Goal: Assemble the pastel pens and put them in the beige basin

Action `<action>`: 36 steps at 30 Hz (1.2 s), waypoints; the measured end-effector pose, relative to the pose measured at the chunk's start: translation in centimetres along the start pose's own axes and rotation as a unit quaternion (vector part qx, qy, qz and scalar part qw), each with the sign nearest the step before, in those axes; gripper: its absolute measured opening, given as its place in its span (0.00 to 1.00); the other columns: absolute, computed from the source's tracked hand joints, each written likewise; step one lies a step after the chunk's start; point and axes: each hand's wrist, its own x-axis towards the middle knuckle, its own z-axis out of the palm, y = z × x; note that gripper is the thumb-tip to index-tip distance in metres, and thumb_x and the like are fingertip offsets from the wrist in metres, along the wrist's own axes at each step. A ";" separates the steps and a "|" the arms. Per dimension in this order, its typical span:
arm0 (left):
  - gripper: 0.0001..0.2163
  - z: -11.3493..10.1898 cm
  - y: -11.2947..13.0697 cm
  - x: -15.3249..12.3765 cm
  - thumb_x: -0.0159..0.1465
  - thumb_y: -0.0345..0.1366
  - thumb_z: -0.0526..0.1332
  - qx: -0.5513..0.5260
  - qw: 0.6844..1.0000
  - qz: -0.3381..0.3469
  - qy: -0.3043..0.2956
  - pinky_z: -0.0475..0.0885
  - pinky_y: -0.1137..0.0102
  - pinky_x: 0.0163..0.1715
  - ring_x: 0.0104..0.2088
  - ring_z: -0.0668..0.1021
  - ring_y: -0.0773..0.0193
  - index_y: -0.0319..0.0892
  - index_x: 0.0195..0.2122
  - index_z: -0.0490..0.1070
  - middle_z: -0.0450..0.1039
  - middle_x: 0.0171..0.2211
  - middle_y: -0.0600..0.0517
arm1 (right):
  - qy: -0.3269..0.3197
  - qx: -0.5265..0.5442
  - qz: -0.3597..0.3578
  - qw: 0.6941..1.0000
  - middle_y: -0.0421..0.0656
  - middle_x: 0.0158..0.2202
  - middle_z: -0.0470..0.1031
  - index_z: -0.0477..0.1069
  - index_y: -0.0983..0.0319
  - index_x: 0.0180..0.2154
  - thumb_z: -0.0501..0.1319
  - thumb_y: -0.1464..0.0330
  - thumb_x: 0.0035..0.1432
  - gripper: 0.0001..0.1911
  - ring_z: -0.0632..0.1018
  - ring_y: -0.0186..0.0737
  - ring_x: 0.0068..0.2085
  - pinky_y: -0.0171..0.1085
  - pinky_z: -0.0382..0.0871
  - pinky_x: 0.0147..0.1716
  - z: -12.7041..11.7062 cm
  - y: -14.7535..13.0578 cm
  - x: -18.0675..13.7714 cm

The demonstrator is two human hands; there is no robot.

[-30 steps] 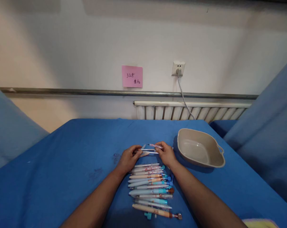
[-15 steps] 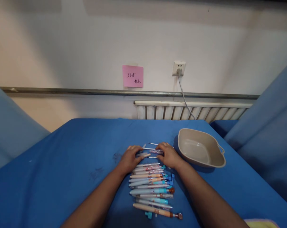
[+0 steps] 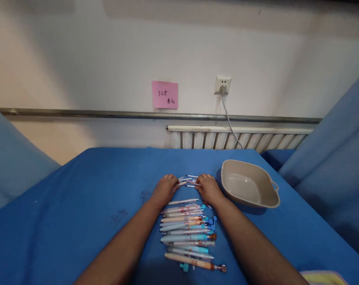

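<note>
My left hand (image 3: 164, 190) is closed around the left ends of a small bunch of pen parts (image 3: 185, 180), some of them thin white refills. On the other side, my right hand (image 3: 209, 190) has its fingers curled on the right ends of the same bunch. How many pieces each hand grips is hidden by the fingers. Nearer to me, several pens (image 3: 184, 238) in pale blue, peach, white and clear lie side by side in a column, roughly crosswise. Small blue clip-like pieces (image 3: 213, 221) lie at their right ends, and a teal piece (image 3: 184, 267) lies by the nearest pen.
A beige plastic basin (image 3: 245, 184) stands on the blue sheet (image 3: 78, 221), right of my right hand. Behind are a radiator (image 3: 209, 138), a rail (image 3: 108, 114) and a plugged-in cable (image 3: 230, 122). Blue curtains (image 3: 337, 158) hang at both sides. A yellowish cloth (image 3: 323, 278) shows lower right.
Both hands have moved slightly away from me with the bunch of pen parts, opening a wider gap to the pens. The pens in the column stay in place.
</note>
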 end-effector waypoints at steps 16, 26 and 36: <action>0.05 -2.3 2.3 -4.4 0.58 0.35 0.58 -0.081 0.990 -0.072 -0.090 0.66 0.68 0.39 0.37 0.73 0.58 0.41 0.32 0.71 0.74 0.33 0.50 | -0.036 0.178 -0.012 0.983 0.45 0.34 0.74 0.73 0.62 0.32 0.62 0.68 0.53 0.04 0.73 0.41 0.39 0.37 0.63 0.39 0.9 -2.5 -2.7; 0.11 -1.4 4.5 -5.2 0.65 0.40 0.49 -0.150 0.985 -0.079 -0.018 0.68 0.70 0.35 0.34 0.75 0.61 0.42 0.34 0.69 0.75 0.32 0.51 | 0.007 0.303 0.010 0.953 0.39 0.35 0.79 0.76 0.57 0.36 0.58 0.66 0.57 0.09 0.77 0.39 0.37 0.37 0.69 0.39 1.1 -2.3 -3.5; 0.14 -0.7 2.5 -4.2 0.62 0.40 0.56 -0.221 0.970 -0.078 0.058 0.70 0.69 0.38 0.37 0.76 0.61 0.41 0.46 0.68 0.75 0.38 0.50 | 0.035 0.361 0.031 0.931 0.41 0.34 0.78 0.76 0.59 0.35 0.58 0.65 0.55 0.10 0.77 0.40 0.37 0.37 0.69 0.39 2.9 -1.1 -2.4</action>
